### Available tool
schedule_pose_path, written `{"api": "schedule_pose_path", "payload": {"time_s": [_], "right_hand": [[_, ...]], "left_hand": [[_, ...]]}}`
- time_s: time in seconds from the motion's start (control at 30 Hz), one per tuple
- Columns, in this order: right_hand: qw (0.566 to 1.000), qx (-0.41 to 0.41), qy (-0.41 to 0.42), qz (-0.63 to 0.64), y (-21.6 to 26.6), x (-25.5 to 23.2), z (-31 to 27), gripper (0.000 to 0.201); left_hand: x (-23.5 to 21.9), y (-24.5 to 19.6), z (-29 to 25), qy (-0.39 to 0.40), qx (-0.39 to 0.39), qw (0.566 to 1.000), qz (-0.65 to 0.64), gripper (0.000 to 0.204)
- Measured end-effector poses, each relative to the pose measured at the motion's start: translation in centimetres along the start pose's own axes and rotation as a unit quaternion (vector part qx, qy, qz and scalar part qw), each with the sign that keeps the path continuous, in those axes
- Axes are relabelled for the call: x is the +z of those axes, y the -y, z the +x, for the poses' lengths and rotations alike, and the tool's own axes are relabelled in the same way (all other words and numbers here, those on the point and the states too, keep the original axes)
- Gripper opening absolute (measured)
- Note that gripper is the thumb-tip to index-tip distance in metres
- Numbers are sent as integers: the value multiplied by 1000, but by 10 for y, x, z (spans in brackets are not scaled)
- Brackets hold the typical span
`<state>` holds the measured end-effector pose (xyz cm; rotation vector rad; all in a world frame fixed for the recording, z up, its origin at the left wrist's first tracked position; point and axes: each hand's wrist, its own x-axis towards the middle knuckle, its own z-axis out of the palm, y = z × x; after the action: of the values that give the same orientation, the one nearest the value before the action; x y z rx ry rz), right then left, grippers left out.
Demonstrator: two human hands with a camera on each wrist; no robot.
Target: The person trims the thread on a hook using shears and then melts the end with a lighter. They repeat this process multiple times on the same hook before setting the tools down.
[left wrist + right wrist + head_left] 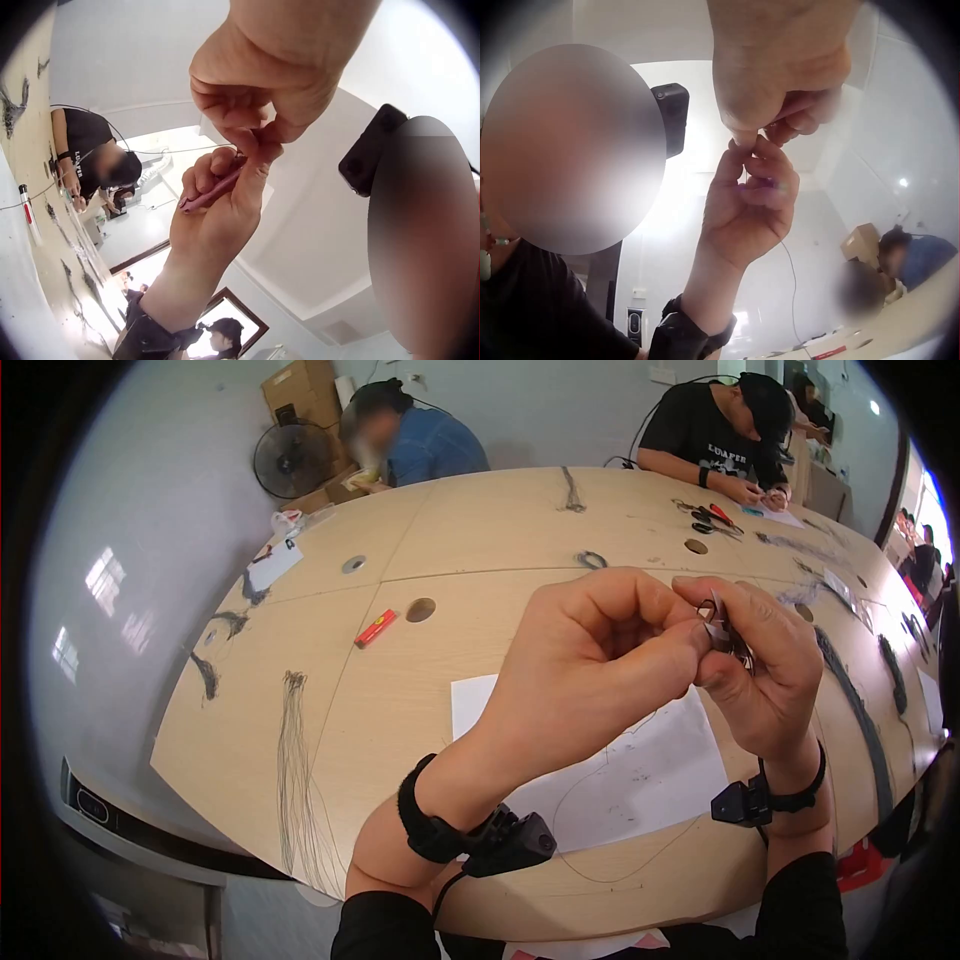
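Both hands meet at the fingertips above a white sheet of paper [650, 780] on the table. My left hand [610, 670] pinches a thin dark thread [793, 281] between thumb and forefinger; the pinched part is hidden by the fingers. The thread's long loop also trails over the paper and past its front edge. My right hand [765, 660] grips a slim pinkish metal tool [214, 193] with a rounded end, its length lying across the curled fingers. In the head view a shiny part of that tool shows between the two hands.
A red lighter-like piece [376, 629] and a bundle of thin strands [292, 760] lie at left. Dark strand bundles [860, 710] lie at right. Scissors [715, 525] rest near a person in black [720, 440]. Another person in blue [435, 445] sits across the table [340, 560].
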<state>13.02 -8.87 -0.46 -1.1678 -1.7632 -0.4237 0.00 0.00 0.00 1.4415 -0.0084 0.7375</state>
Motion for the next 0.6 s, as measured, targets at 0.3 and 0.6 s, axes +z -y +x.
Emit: {"api": "schedule_pose_path", "payload": {"time_s": [0.3, 0.6], "right_hand": [[1000, -17, -10, -2, 0, 0, 1, 37], [1000, -1, -12, 16, 0, 1, 0, 36]], "left_hand": [[1, 0, 0, 1, 7, 1000, -7, 4], [0, 1, -1, 6, 2, 1000, -2, 4]]}}
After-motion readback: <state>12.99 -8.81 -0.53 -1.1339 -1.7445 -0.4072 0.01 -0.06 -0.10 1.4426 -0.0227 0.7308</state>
